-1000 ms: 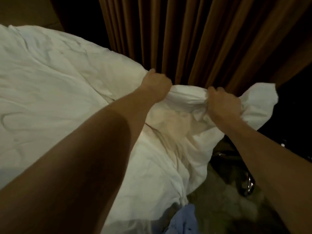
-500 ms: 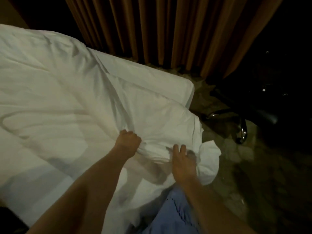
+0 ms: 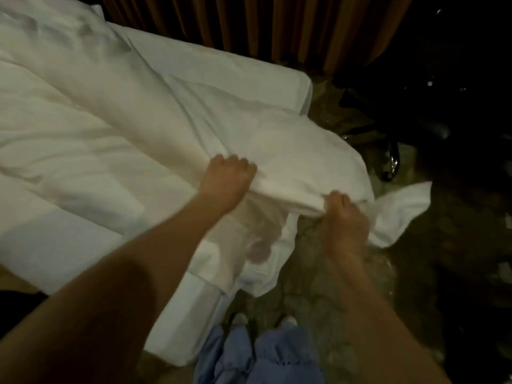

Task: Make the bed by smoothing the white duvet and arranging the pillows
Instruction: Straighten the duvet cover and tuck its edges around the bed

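Observation:
The white duvet point(image 3: 116, 139) lies wrinkled across the bed, with a long diagonal fold running toward its near corner. My left hand point(image 3: 225, 180) is closed on the duvet's edge near that corner. About a forearm's length to the right, my right hand point(image 3: 343, 217) grips the same edge where it hangs off the bed corner. A loose flap of the duvet point(image 3: 401, 209) trails past my right hand over the floor. No pillows are in view.
Brown curtains point(image 3: 277, 26) hang behind the bed. A dark chair with a chrome frame point(image 3: 392, 162) stands on the patterned floor point(image 3: 310, 295) to the right. My blue trouser legs point(image 3: 260, 356) and shoes are at the bed's corner.
Both hands have come down from chest height with the duvet corner and pulled it toward me. The view has tilted down onto the bed corner and floor.

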The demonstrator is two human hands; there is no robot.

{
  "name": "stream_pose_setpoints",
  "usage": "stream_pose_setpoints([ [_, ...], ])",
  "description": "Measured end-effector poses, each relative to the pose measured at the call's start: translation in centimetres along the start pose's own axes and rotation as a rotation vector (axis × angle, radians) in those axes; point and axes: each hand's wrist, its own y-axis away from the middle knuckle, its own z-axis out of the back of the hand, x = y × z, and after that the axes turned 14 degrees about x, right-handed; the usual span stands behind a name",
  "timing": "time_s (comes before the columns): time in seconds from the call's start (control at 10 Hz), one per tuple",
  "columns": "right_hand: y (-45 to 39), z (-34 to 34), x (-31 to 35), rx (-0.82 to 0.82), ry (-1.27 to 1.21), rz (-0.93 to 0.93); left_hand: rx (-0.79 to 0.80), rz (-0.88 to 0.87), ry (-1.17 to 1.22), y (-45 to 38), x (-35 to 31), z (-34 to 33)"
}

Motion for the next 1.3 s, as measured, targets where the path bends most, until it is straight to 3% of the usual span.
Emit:
stream_pose_setpoints([
  [0.1, 8.4, -9.8, 0.1, 0.315, 0.035, -0.019, 0.616, -0.038, 0.053, 3.5, -4.3, -10.1],
  [0.2, 13.1, -16.3, 2.8, 0.523, -0.042, -0.032, 0.660, -0.098, 0.065, 6.7, -4.2, -15.9],
  [0.3, 13.8, -17.9, 5.7, 0.585, -0.128, -0.125, 0.330, -0.227, -0.057, 7.6, -0.5, -18.3],
  [0.4, 11.8, -18.0, 7.7, 0.519, -0.176, -0.214, -0.007, -0.278, -0.156, 5.2, 2.4, -15.8],
  [0.5, 12.0, -20.3, 9.4, 0.605, -0.195, -0.312, 0.077, -0.248, -0.113, 5.2, 1.9, -16.6],
  [0.6, 15.7, -22.6, 9.1, 0.906, -0.151, -0.121, 0.554, -0.095, 0.026, 10.2, -0.8, -21.8],
  [0.7, 19.7, -25.2, 6.3, 1.048, -0.078, -0.037, 0.937, 0.031, 0.065, 9.0, -1.6, -20.1],
  [0.8, 18.6, -20.1, 6.7, 1.365, -0.097, 0.064, 0.942, -0.051, 0.069, 4.6, -1.6, -16.6],
  [0.9, 13.4, -17.1, 5.1, 1.196, -0.025, 0.215, 0.767, -0.123, 0.069, 0.9, -2.7, -13.5],
  [1.1, -1.0, -13.5, -0.7, 0.905, -0.016, 0.127, 0.535, 0.106, 0.316, -7.6, -5.9, -9.3],
  [1.3, -12.8, -11.9, -10.8, 0.838, 0.140, 0.286, 0.664, 0.267, 0.495, -16.6, -11.8, -8.1],
])
